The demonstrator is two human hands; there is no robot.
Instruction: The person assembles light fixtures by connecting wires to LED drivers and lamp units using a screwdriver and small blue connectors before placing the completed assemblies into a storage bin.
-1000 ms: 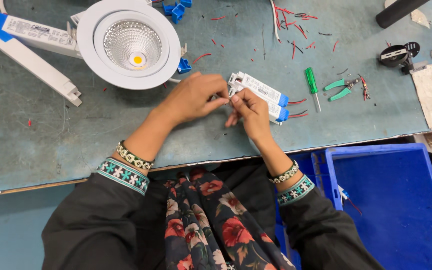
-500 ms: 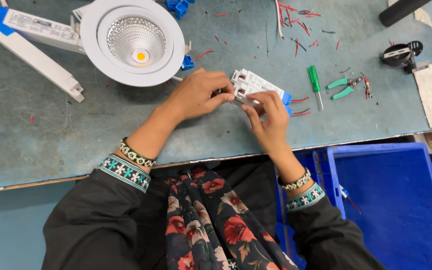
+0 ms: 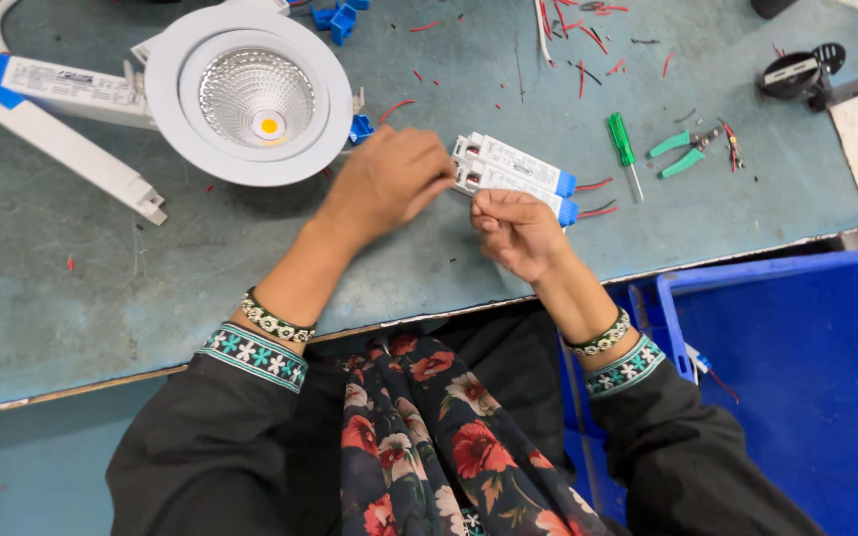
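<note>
Both hands meet over a pair of small white driver boxes with blue end caps (image 3: 513,177), which lie side by side on the grey-green counter (image 3: 81,288), just to the right of the big round white downlight (image 3: 250,94) and touching one another along their long sides. The left hand (image 3: 389,179) is curled over the near end of the boxes, its fingers (image 3: 436,171) bent in against the terminal end; whether they actually pinch a wire or merely press on the casing is hidden by the knuckles. The right hand (image 3: 516,230) comes up from below the boxes, thumb and forefinger closed on the lower box's edge, gripping it lightly rather than lifting it. Judging by this, the step in hand is fine work at the boxes' white terminal end, probably seating or checking a connection, with the right hand steadying and the left doing the detail. The next move would seem to call for a firm hold on the lower box so it does not slide, and careful fingertip pressure at the terminal. Short red leads (image 3: 598,184) poke out from the blue caps on the far side from the downlight. Further right of the downlight, beyond the boxes, lie a green-handled screwdriver (image 3: 623,144) and green-handled pliers (image 3: 682,151), within reach. A blue bin (image 3: 796,387) sits off the counter's edge, below the boxes.
</note>
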